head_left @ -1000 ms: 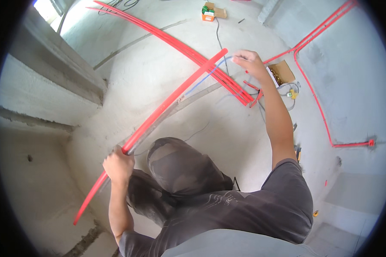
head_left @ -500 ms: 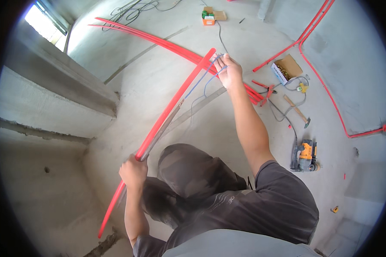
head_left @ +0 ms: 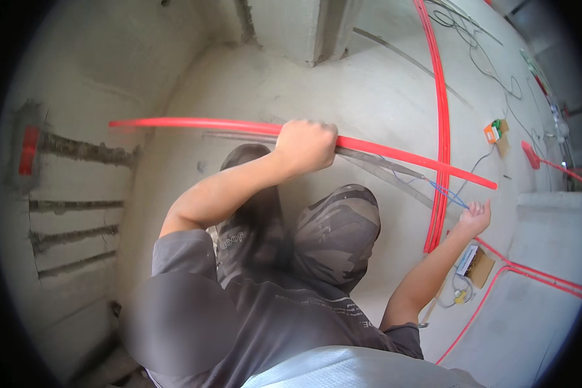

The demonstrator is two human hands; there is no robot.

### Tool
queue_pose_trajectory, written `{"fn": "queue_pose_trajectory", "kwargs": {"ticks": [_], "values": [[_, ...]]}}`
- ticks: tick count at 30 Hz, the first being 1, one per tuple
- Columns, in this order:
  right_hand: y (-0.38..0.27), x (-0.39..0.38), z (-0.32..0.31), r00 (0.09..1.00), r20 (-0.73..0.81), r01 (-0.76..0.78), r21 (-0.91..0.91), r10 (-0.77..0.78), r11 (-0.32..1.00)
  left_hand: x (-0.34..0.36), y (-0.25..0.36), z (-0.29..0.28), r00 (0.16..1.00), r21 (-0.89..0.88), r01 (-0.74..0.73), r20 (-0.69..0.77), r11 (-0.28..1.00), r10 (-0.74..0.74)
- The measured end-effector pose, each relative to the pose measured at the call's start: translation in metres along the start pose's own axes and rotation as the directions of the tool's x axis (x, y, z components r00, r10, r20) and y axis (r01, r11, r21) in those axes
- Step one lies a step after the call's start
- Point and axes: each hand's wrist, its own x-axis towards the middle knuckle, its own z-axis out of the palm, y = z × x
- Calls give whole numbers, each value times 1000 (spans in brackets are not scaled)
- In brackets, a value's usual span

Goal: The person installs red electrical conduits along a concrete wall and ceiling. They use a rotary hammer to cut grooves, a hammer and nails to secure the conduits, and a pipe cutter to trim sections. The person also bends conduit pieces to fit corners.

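My left hand (head_left: 307, 147) is closed round a long red plastic pipe (head_left: 401, 152), which it holds crosswise in front of my knees. A thin dark grey rod, looking like a pipe bending spring (head_left: 381, 162), runs alongside below the pipe and passes under the same hand. From the rod's right end comes a looped blue cord (head_left: 451, 196). My right hand (head_left: 475, 218) grips that cord, fingers curled, just below the pipe's right end. Motion blurs the pipe's left end. Both ends of the pipe are free of my hands.
Several red pipes lie as a bundle (head_left: 440, 110) on the floor, crossing beneath the held pipe. An orange box (head_left: 495, 132), an open cardboard box (head_left: 477, 266) and black cables lie to the right. Red conduit (head_left: 507, 264) runs along there. Slots (head_left: 77, 205) cut the left wall.
The view has turned left, so the pipe now lies nearly level across it. The pipe reaches farther over the floor bundle. My right hand's spread fingers have curled round the blue cord.
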Motion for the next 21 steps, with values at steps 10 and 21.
{"fn": "queue_pose_trajectory", "kwargs": {"ticks": [10,21], "values": [[55,-171,78,867,458,495,-750,-196,438,60,48,-2,991,-10,98,-89,995,-98],[80,-175,125,881,473,-158,335,-21,929,-21,13,-1,999,-135,49,-4,990,-50]]}}
